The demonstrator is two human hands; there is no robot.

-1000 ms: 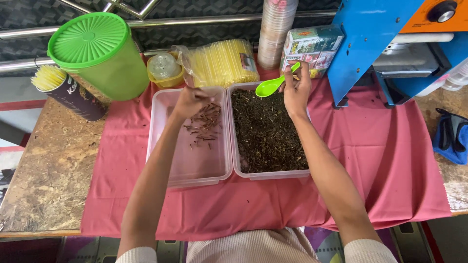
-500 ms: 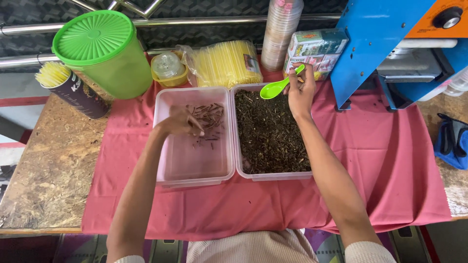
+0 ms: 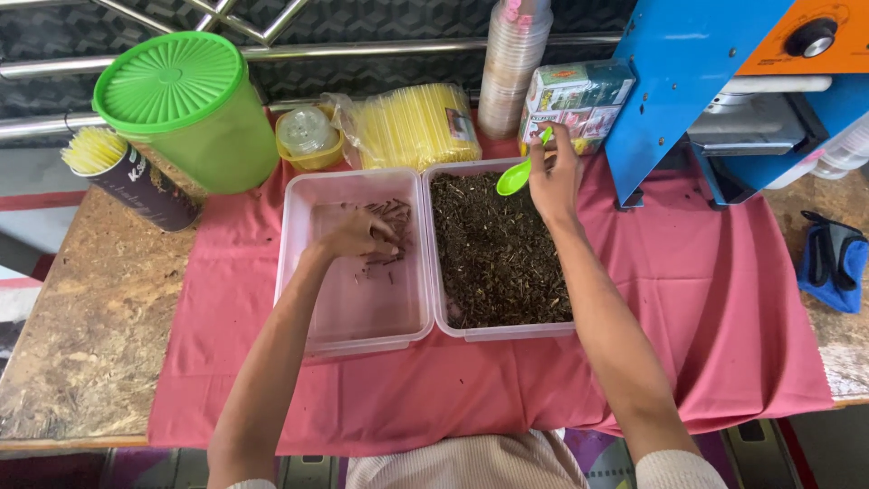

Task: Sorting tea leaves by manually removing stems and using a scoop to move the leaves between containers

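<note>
Two clear plastic trays sit side by side on a pink cloth. The left tray [image 3: 326, 326] holds a small heap of brown twigs [image 3: 391, 217] at its far end. My left hand [image 3: 355, 237] rests inside it with fingers bent over those twigs. The right tray [image 3: 507, 333] is filled with dark dried tea leaves [image 3: 498, 254]. My right hand [image 3: 554, 177] hovers over that tray's far edge and holds a green plastic spoon [image 3: 518, 174] by its handle, bowl pointing left.
A big green lidded tub [image 3: 186, 109] stands at the back left beside a dark cup of yellow sticks [image 3: 127, 177]. Behind the trays are a small yellow container [image 3: 310, 138], a straw pack [image 3: 412, 125], stacked cups [image 3: 511, 63], a box [image 3: 575, 100] and a blue machine [image 3: 724, 81].
My left hand has drawn back from the far end of the left tray toward its middle, over the twigs. My right hand with the spoon has stayed about where it was.
</note>
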